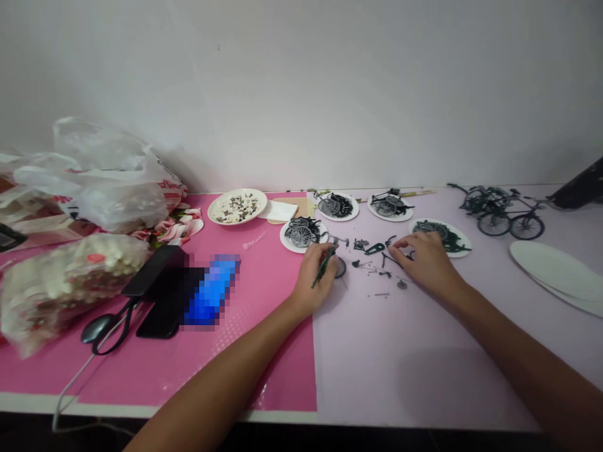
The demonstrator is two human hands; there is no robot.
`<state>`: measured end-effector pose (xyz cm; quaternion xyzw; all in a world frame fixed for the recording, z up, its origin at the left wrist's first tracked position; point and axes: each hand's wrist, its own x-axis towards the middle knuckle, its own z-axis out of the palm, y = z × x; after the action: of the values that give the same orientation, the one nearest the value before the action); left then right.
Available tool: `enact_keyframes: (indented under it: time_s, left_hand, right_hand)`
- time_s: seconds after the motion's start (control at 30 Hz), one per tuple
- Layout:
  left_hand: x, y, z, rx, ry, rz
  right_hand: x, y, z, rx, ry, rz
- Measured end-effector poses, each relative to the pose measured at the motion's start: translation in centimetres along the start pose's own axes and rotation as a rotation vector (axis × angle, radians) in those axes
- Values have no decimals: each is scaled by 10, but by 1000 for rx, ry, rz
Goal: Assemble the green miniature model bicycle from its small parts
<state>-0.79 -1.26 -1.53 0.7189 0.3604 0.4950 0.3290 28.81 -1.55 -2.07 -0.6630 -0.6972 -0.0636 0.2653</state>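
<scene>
Near the table's middle, my left hand is closed on a dark green model bicycle part, probably a frame piece. A small spoked wheel shows just beside its fingers. My right hand is bent low over the lilac surface, thumb and fingers curled around a dark thin piece that they partly hide. Between the hands lie loose parts: a dark chain-guard-like piece, a small block-like part, thin rods and a small round part.
Plates of wheels and frame parts stand behind; a plate of green parts is by my right hand. Assembled model bicycles and white plates sit right. Left are bags, a phone and a bowl.
</scene>
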Motion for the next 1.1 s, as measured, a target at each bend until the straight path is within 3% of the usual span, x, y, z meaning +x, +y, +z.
enact_keyframes:
  time_s: [0.27, 0.4, 0.57, 0.77, 1.1]
  left_hand:
    - [-2, -5, 2, -41, -66, 35]
    - [-6, 5, 1, -19, -161, 152]
    - [-13, 22, 5, -52, -278, 198]
    - [-14, 24, 7, -104, -359, 185]
    - [-13, 23, 6, -180, -294, 34]
  right_hand:
    - [0, -22, -10, 44, 63, -229]
    - [-7, -48, -12, 212, 23, -368]
    - [-15, -69, -8, 338, 35, -464]
    - [-15, -70, -8, 388, 90, -534]
    - [-10, -57, -10, 332, 198, -464]
